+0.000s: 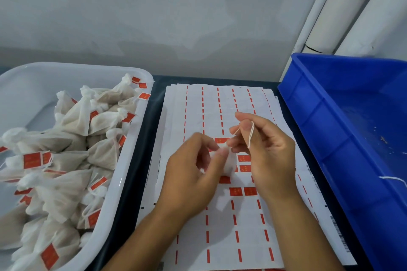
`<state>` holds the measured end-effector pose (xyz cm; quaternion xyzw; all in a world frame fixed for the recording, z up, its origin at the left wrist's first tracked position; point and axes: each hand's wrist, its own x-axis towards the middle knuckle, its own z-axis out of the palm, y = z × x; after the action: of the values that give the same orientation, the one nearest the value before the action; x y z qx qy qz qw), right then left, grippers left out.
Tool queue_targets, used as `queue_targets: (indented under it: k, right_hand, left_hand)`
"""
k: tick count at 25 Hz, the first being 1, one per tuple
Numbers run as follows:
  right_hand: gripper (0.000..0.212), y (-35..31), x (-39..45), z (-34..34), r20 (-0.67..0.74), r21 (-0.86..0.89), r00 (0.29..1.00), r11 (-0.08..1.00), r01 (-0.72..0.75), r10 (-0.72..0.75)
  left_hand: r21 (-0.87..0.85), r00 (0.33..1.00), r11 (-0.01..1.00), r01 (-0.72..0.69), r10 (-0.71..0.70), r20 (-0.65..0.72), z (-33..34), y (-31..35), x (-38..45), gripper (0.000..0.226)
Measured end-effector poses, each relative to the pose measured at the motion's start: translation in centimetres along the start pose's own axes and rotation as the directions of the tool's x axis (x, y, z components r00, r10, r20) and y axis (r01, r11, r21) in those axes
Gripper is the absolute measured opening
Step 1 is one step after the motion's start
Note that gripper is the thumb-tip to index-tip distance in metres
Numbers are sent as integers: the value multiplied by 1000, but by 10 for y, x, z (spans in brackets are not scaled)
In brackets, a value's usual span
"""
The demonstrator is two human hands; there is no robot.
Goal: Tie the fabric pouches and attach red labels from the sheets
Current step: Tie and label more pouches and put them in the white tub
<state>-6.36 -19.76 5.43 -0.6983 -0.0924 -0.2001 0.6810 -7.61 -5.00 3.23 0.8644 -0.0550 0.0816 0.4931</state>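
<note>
Left hand [193,174] pinches a white fabric pouch [229,164] over the label sheets [220,226]; right hand [264,149], at 3 o'clock, pinches its string [251,134].

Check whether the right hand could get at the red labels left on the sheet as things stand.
Probably not at once: the right hand pinches a white string of the pouch held by the left hand. The red labels lie uncovered just below.

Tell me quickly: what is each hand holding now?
Left hand: pinches the white pouch.
Right hand: pinches the pouch's white string.
</note>
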Motion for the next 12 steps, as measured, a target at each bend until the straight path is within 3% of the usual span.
queue_targets:
  k: [2, 5, 9, 12]
  right_hand:
    - [20, 0, -2, 1, 54, -12, 998, 1000, 22, -21]
    - [20, 0, -4, 1, 133, -29, 990, 998, 49, -45]
    - [20, 3, -6, 2, 251, -9, 966, 998, 66, -62]
    - [19, 8, -11, 8, 350, -14, 937, 1000, -6, 11]
  left_hand:
    - [-166, 983, 979, 121, -94, 158, -2, 2, 1, 55]
    - [-302, 905, 902, 309, -180, 386, -5, 4, 0, 68]
    - [-461, 867, 746, 480, -325, 377, -6, 5, 5, 57]
    - [-609, 870, 623, 491, -313, 381, -13, 6, 9, 46]
